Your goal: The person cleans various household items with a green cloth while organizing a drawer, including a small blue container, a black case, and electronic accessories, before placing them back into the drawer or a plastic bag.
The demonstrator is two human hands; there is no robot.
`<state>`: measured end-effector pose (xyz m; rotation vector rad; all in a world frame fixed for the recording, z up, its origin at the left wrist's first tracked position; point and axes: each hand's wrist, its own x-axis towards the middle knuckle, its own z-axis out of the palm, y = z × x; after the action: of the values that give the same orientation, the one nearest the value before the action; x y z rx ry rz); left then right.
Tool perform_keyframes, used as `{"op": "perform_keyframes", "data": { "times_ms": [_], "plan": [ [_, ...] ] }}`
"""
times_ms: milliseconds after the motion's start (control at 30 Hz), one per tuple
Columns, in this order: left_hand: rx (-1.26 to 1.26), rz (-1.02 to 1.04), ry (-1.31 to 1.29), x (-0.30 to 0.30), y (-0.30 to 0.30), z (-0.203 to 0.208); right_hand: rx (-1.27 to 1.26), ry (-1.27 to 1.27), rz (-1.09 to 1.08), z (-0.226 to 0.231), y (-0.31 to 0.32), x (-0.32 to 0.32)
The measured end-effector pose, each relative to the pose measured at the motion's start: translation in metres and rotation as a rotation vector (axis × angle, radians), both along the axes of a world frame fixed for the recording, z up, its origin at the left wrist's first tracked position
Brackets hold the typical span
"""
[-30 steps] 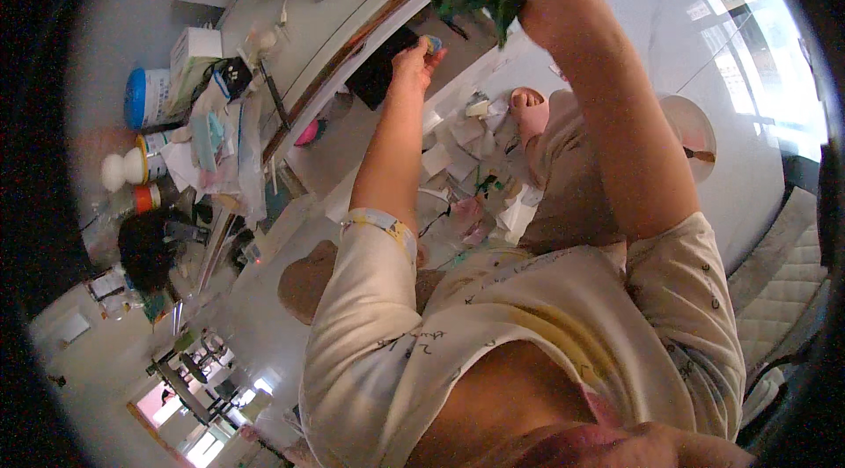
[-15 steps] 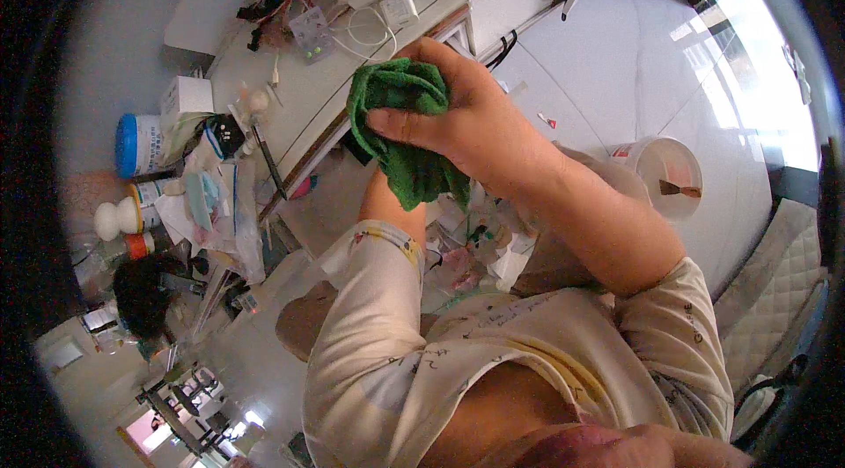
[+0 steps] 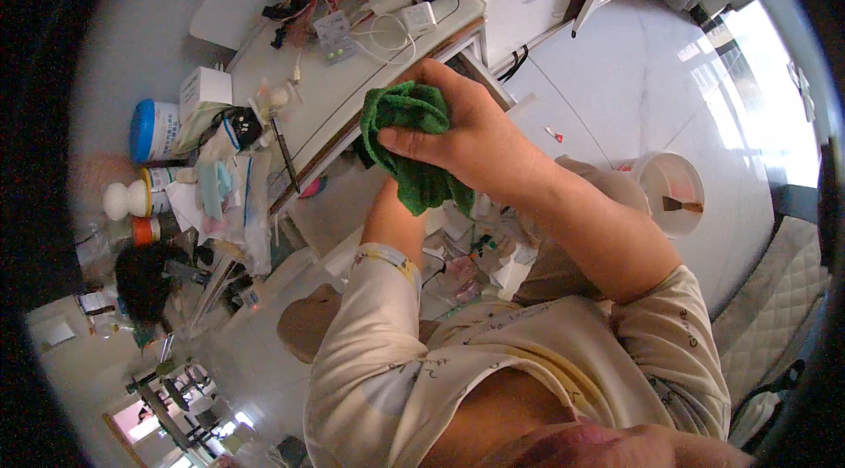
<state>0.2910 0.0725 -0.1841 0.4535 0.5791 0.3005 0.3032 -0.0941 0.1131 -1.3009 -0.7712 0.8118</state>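
A crumpled green cloth [image 3: 414, 147] is gripped in my right hand [image 3: 449, 120], its thumb pressed across the front and its fingers curled around the far side. The lower corners of the cloth hang loose. My left forearm [image 3: 392, 221] rises behind the cloth, which covers the left hand, so its fingers and whatever they touch are hidden. Just below both hands is a drawer [image 3: 343, 182] pulled out from the white cabinet.
On the cabinet top [image 3: 361, 85] lie tangled cables, a white charger [image 3: 417, 19] and a clear case [image 3: 333, 35]. A blue-lidded tub [image 3: 154, 131] and a white box [image 3: 204, 91] stand left. Right, a bucket [image 3: 656, 170] holds a scraper [image 3: 682, 205]. Litter lies near my legs.
My view has shifted a little, so the surroundings sit slightly lower and to the right. The right hand keeps its grip on the green cloth with hardly any other movement.
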Motion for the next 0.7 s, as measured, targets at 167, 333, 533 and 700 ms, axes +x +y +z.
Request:
{"op": "perform_keyframes", "data": {
  "times_ms": [167, 333, 533, 700],
  "plan": [
    [-0.031, -0.079, -0.095, -0.007, -0.008, 0.01, 0.065, 0.095, -0.018, -0.007, 0.003, -0.004],
    [-0.029, -0.152, -0.2, -0.001, -0.015, 0.02, 0.0, 0.059, -0.001, -0.004, 0.0, -0.003],
    [0.003, -0.264, -0.326, 0.014, -0.025, 0.039, 0.011, 0.098, 0.006, -0.008, 0.0, -0.001],
    [0.085, -0.285, -0.375, 0.01, -0.023, 0.059, 0.005, 0.092, 0.02, -0.007, 0.006, -0.005]
  ]
}}
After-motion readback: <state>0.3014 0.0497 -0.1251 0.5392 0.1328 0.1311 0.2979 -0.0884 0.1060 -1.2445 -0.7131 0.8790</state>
